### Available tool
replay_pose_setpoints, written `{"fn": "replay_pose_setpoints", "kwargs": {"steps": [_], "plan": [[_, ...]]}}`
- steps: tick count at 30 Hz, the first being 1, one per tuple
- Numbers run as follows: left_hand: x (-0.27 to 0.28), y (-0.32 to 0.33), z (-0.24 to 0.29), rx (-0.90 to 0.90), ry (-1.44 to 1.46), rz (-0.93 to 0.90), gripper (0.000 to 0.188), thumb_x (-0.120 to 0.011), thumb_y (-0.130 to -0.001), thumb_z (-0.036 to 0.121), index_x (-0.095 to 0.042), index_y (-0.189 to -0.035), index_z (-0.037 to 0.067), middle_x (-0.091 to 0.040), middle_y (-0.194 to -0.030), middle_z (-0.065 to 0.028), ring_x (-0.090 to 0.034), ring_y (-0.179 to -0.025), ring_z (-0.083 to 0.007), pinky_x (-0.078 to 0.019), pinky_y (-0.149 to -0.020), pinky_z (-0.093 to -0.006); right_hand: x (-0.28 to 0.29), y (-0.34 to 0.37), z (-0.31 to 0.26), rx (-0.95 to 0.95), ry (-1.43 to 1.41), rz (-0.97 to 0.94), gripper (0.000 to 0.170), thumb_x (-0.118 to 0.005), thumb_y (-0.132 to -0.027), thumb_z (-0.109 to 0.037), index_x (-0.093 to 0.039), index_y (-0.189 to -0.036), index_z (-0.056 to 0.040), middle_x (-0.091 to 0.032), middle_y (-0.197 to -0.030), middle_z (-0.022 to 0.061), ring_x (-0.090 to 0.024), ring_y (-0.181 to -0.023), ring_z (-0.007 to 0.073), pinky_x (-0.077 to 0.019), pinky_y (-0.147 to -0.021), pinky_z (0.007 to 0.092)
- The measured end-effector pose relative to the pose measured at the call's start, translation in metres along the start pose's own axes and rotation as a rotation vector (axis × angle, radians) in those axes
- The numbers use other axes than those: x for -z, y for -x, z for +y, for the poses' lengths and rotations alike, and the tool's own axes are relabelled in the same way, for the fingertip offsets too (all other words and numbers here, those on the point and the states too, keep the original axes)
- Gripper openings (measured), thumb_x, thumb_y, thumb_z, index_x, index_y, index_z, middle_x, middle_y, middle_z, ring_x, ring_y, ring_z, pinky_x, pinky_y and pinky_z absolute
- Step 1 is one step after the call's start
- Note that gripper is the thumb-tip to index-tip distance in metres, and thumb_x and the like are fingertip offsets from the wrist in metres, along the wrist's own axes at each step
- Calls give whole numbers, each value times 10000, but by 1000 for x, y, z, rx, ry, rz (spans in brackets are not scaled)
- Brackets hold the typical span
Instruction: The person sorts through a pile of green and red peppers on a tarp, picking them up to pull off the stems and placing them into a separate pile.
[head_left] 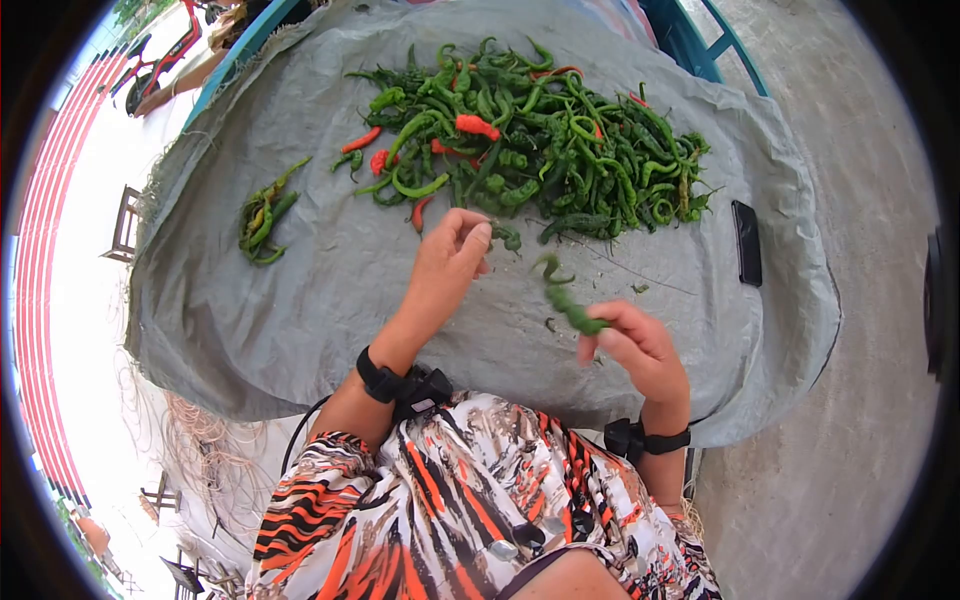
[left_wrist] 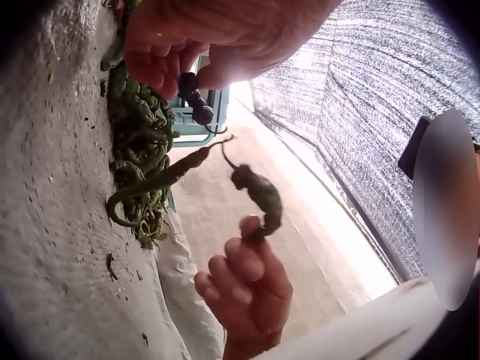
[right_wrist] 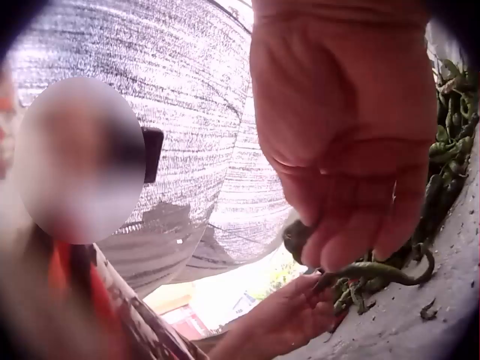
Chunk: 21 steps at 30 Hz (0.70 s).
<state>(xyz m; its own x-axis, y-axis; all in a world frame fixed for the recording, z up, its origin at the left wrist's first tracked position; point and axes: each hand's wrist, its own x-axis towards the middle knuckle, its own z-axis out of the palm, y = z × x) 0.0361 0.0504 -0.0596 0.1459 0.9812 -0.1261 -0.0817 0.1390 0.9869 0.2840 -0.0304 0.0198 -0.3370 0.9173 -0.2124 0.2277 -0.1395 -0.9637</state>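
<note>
My left hand (head_left: 448, 268) pinches a short, knobbly green chili pepper (head_left: 507, 237) between thumb and fingertips, near the close edge of the pepper pile (head_left: 560, 140). In the left wrist view, this pepper (left_wrist: 196, 101) looks dark, its thin stem pointing away from the hand. To the right and nearer the body, my right hand (head_left: 645, 350) holds a curved green chili pepper (head_left: 568, 305) by one end. Its other end rises toward the pile. The left wrist view shows the same pepper (left_wrist: 262, 199) bent above the right fingertips (left_wrist: 251, 225).
A grey sheet (head_left: 330, 300) lies under the pile, which has a few red peppers (head_left: 477, 126) among the green. A small separate bunch of peppers (head_left: 265, 220) sits at the left. A black phone (head_left: 747, 243) lies at the right. Small scraps (head_left: 640, 288) dot the sheet.
</note>
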Motion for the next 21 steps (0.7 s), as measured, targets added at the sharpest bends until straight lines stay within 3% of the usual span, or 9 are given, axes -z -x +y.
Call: {"fn": "replay_pose_setpoints", "kwargs": {"steps": [1,4,7,10,16,19,21], "plan": [[0,0,-1,-5,-3,40,222,-569,-998,215,-591,-1077,9,-597,-826,-9,-573,-677,-73,-476,-595,-245,0,-2,-3,-85,-3,-82,246,-510,-1015,-124,-582,-1209,9,-681,-924,68,-637,-817,127,-508,-778,290],[1,-3,-1,-23,-2,126,205,-583,-986,196,-584,-1064,5,-598,-840,-15,-553,-662,-74,-471,-589,-246,-5,-14,9,48,195,-13,250,-502,-1017,-127,-580,-1214,7,-679,-921,62,-633,-815,118,-504,-775,278],[3,-1,2,-40,23,165,190,-597,-975,172,-578,-1056,2,-598,-844,-17,-543,-655,-76,-467,-590,-245,-3,-16,7,-115,-115,-85,253,-513,-1012,-124,-575,-1219,7,-674,-933,55,-625,-841,110,-498,-781,263],[4,-2,3,-60,8,151,182,-602,-973,169,-577,-1056,9,-588,-853,-4,-538,-665,-69,-454,-601,-237,-7,-22,19,138,-204,54,254,-514,-1007,-116,-572,-1223,4,-671,-919,47,-623,-808,106,-498,-746,254],[7,-2,-2,-46,-75,77,151,-600,-968,156,-582,-1042,26,-564,-823,28,-516,-658,-51,-424,-591,-216,-2,-30,-2,-54,250,-95,258,-516,-997,-95,-569,-1230,0,-670,-924,45,-616,-790,106,-503,-731,265],[5,1,0,-8,-75,48,152,-610,-954,152,-584,-1023,20,-572,-795,17,-522,-660,-57,-429,-586,-222,-7,-46,-15,92,137,98,261,-541,-988,-107,-578,-1225,-4,-672,-903,43,-619,-790,106,-509,-735,270],[4,1,1,8,-116,47,170,-626,-933,154,-589,-1006,5,-597,-800,-11,-543,-693,-70,-445,-598,-241,-23,-60,-26,205,-85,311,261,-580,-972,-124,-591,-1213,-26,-679,-886,50,-629,-756,125,-515,-712,284]]}}
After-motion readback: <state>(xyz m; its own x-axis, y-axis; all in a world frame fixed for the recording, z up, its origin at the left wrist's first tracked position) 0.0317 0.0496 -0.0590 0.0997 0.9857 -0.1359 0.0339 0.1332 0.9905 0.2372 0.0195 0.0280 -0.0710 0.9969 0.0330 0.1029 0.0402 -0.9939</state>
